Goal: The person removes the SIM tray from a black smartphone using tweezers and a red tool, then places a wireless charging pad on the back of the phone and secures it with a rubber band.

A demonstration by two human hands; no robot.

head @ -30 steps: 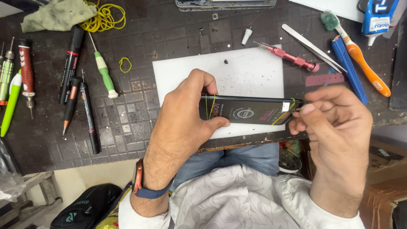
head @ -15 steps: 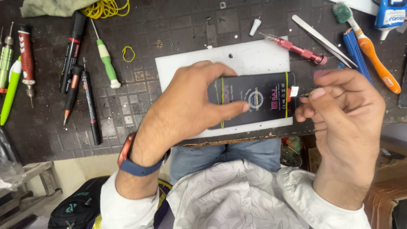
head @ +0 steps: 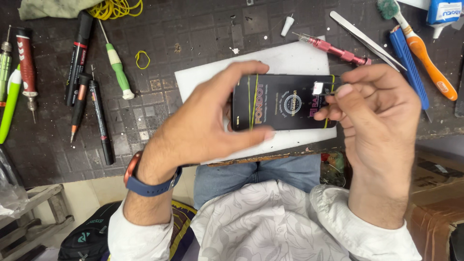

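**Black phone held in both hands over white mat**

Item: black phone [head: 285, 102], flat, w/ yellow rubber bands round it, above white mat [head: 295, 60]. Left hand [head: 208, 121] pinches its 9 o'clock end, thumb under, fingers over. Right hand [head: 377, 111] pinches 3 o'clock edge. Red screwdriver [head: 333, 50] at 1 o'clock, apart.

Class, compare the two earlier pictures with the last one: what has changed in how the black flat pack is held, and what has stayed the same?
The black flat pack has turned from nearly edge-on to face-up, its printed face now in full view. The left hand still grips its left end, thumb below and fingers on top; the right hand still pinches at its right end by the yellow rubber band. The white mat and the screwdrivers and pens on the bench lie as before.
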